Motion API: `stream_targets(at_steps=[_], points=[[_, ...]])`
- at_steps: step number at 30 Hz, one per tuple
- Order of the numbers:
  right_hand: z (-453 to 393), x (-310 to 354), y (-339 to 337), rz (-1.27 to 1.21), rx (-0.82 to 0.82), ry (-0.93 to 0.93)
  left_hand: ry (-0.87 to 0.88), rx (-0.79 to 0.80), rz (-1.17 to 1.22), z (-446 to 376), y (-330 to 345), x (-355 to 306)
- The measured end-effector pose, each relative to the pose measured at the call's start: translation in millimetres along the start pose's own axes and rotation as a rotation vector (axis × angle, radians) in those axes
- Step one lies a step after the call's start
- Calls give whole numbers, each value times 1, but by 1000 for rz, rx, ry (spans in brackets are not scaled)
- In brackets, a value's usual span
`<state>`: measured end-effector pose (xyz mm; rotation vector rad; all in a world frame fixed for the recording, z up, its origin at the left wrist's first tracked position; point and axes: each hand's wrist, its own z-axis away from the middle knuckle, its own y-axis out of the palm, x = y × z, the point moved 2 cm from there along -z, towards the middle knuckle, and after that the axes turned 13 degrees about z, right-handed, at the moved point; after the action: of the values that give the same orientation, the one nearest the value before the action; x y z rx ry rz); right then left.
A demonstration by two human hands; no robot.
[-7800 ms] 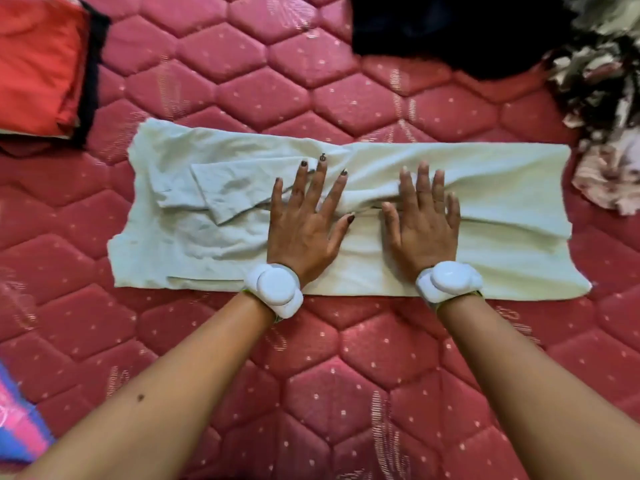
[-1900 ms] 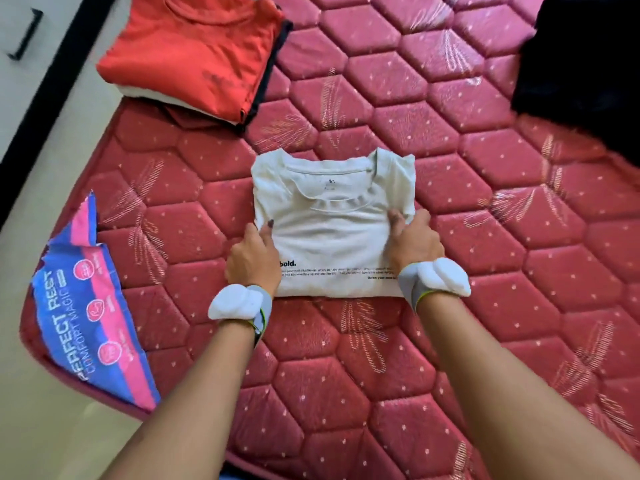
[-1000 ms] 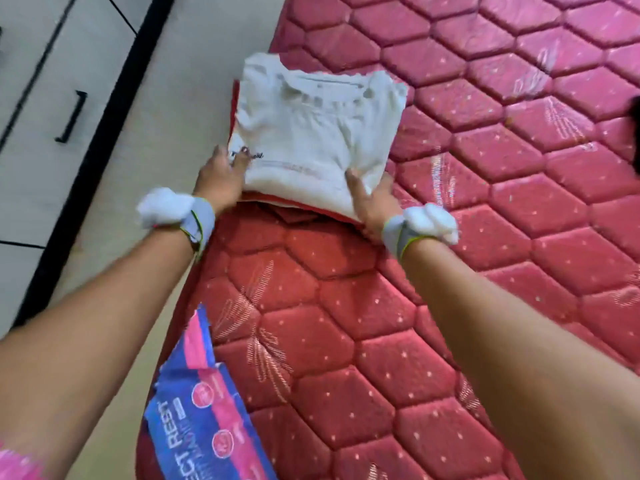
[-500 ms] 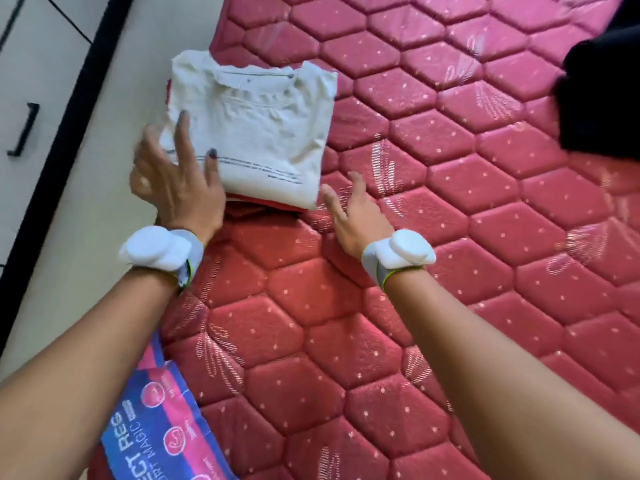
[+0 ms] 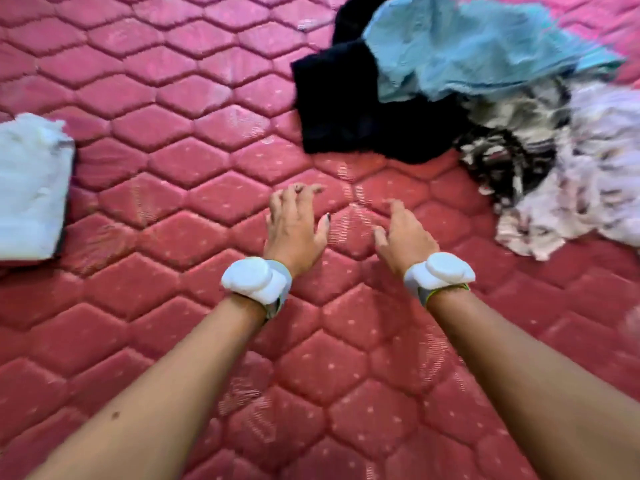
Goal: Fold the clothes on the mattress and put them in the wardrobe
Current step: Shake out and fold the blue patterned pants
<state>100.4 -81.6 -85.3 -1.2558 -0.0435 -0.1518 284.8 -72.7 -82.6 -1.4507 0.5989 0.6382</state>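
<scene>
My left hand [image 5: 294,223] and my right hand [image 5: 403,233] hover over the middle of the red quilted mattress [image 5: 173,306], fingers apart, holding nothing. The folded white T-shirt [image 5: 29,188] lies at the left edge of the view. At the upper right sits a pile of unfolded clothes: a black garment [image 5: 346,109], a light blue one [image 5: 467,46] on top of it, and a black-and-white patterned one [image 5: 561,174] further right. Both hands are a short way in front of the black garment, not touching it.
Each wrist carries a white band. The view is blurred by motion. Bare mattress surrounds my forearms down to the bottom edge.
Both hands let go of the folded white T-shirt, left on the stack at the mattress edge. The view swung right; the hands now point toward the unfolded pile.
</scene>
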Motion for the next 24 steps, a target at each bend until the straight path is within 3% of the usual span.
stream_targets(at_steps=[6, 8, 11, 15, 18, 20, 21, 23, 24], points=[[-51, -151, -50, 32, -143, 108, 102, 82, 77, -74, 119, -112], [-66, -159, -63, 52, -214, 92, 133, 49, 80, -92, 130, -130], [-99, -174, -79, 57, -273, 63, 173, 47, -105, -134, 152, -160], [-139, -177, -86, 50, -152, -15, 131, 126, -416, -207, 150, -171], [-153, -180, -84, -35, -46, -12, 38, 191, -398, -239, 142, -183], [-155, -175, -87, -246, -46, 60, 86, 38, -224, -233, 127, -188], [-157, -172, -88, -474, -72, 98, 210, -17, -84, -217, 120, -192], [-157, -164, -86, -1072, -49, 175, 454, 61, 88, -164, 112, -194], [-156, -158, -79, -1306, 42, 201, 498, 151, 126, -134, 112, -187]])
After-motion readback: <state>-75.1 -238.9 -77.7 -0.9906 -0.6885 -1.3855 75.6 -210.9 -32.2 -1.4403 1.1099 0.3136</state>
